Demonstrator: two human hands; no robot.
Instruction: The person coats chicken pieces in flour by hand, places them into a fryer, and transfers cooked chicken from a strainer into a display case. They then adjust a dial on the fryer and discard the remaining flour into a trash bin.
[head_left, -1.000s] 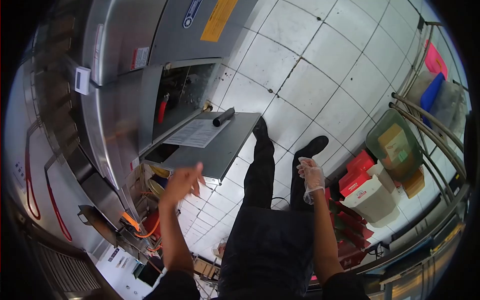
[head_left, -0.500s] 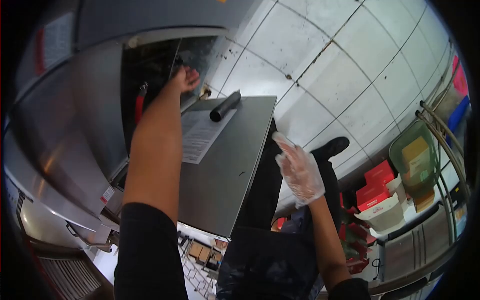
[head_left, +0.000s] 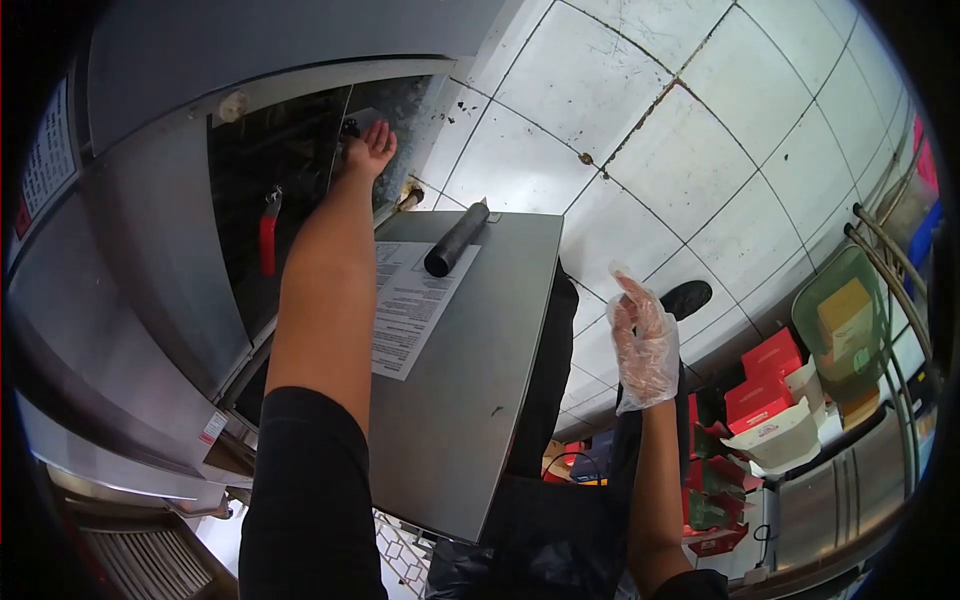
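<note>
My bare left hand (head_left: 370,150) reaches into the open lower cabinet of a steel appliance. Its fingers are stretched out, close beside a small black fitting (head_left: 350,128) that it partly covers. A lever with a red grip (head_left: 268,240) hangs inside the cabinet, left of my forearm. Below the hand stands the open cabinet door (head_left: 450,400), with a printed sheet (head_left: 415,310) on its inner face and a dark cylindrical piece (head_left: 457,240) overlapping the sheet. My right hand (head_left: 645,345), in a clear plastic glove, hovers over my leg with fingers loosely bent and apart, holding nothing.
White floor tiles (head_left: 560,90) with dark grout spread ahead. At right, red cartons (head_left: 765,380) and a green tray (head_left: 845,315) stand near metal rails (head_left: 890,260). A slatted metal panel (head_left: 140,555) is at lower left. My dark shoe (head_left: 688,298) rests on the tiles.
My left hand has shifted slightly up and closer to the black fitting. My right hand has moved right, its fingers now more bent. The view has shifted a little.
</note>
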